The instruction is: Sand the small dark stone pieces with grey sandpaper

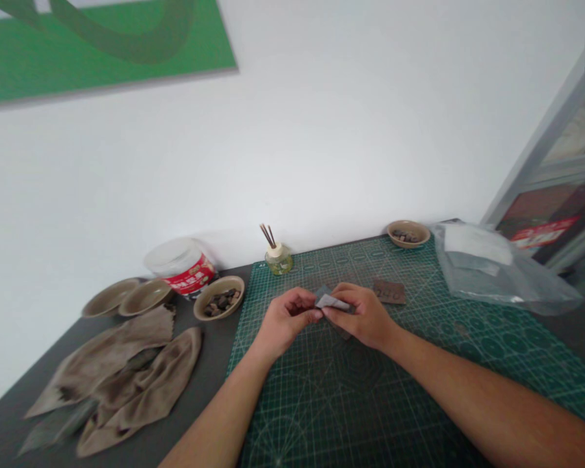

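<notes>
Cutting mat: one green gridded cutting mat (322, 416) lies on the dark tabletop (212, 344), under both forearms.
Wall panel: one green panel (92, 45) hangs at 11 o'clock from the hands.
Plastic bag: one clear plastic bag (502, 270) lies at 2 o'clock, with white paper inside.
Cloths: two crumpled brown cloths (127, 383) lie at 9 o'clock, off the mat.
Tub: one white tub with a red label (182, 266) stands at 10 o'clock.
Dishes: four tan dishes; two at 10 o'clock (145, 297) look empty, and two hold dark pebbles, one at 10 o'clock (218, 297) and one at 1 o'clock (408, 234) (too many pebbles to count).
Hands: the left hand (287, 318) and right hand (361, 315) nearly meet, their fingers clamped on the sheet.
Diffuser: one glass reed diffuser (279, 259) stands at 11 o'clock.
Brown square: one brown square marked "240" (389, 292) lies at 1 o'clock, just beyond the right hand.
Sheet: one folded grey sheet (332, 302) sits pinched between both hands, above the mat.
</notes>
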`<state>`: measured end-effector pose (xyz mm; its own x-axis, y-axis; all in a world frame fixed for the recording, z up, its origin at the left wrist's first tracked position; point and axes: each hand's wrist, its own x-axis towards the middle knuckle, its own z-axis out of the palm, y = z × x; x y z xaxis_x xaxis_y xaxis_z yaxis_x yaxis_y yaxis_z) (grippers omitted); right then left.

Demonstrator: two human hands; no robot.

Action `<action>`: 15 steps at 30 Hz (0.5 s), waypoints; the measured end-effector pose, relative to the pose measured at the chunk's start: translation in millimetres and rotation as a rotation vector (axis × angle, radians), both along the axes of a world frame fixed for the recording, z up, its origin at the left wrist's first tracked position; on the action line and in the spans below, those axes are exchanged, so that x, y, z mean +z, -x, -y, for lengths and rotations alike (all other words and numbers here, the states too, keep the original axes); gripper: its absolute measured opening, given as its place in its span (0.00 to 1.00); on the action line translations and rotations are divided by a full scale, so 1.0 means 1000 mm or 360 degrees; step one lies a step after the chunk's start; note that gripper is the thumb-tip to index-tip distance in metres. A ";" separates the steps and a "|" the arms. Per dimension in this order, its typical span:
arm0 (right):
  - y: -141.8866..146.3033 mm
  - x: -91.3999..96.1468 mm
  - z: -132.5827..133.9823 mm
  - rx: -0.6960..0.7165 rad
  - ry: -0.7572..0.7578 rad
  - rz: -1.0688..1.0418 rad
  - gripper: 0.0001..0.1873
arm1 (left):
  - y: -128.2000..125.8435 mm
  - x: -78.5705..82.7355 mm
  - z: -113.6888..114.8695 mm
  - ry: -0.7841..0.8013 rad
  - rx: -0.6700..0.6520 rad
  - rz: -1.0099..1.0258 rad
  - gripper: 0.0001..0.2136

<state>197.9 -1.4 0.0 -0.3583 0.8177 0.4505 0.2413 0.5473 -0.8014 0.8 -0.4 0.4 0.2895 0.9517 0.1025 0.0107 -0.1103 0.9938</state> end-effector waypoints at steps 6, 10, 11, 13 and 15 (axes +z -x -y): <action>0.001 0.000 0.000 0.0009 -0.0001 -0.0024 0.04 | 0.000 0.002 0.001 0.0005 0.0019 -0.0012 0.10; 0.000 0.000 0.001 0.0004 -0.0006 -0.0024 0.04 | 0.000 0.001 0.001 0.0003 -0.0007 -0.0004 0.10; 0.000 0.000 0.001 0.0000 -0.0005 -0.0019 0.04 | 0.000 0.001 0.001 0.0002 -0.0012 -0.0002 0.10; 0.000 0.000 0.001 0.0001 -0.0004 -0.0016 0.04 | -0.001 0.001 0.001 0.0000 -0.0012 0.0001 0.10; 0.000 0.000 0.001 0.0000 -0.0006 -0.0025 0.04 | -0.001 0.001 0.001 0.0002 -0.0007 0.0002 0.10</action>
<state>197.5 -2.4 0.3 -0.3514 0.8158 0.4593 0.2285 0.5505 -0.8030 1.3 -1.5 1.7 0.2935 0.9506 0.1013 0.0092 -0.1088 0.9940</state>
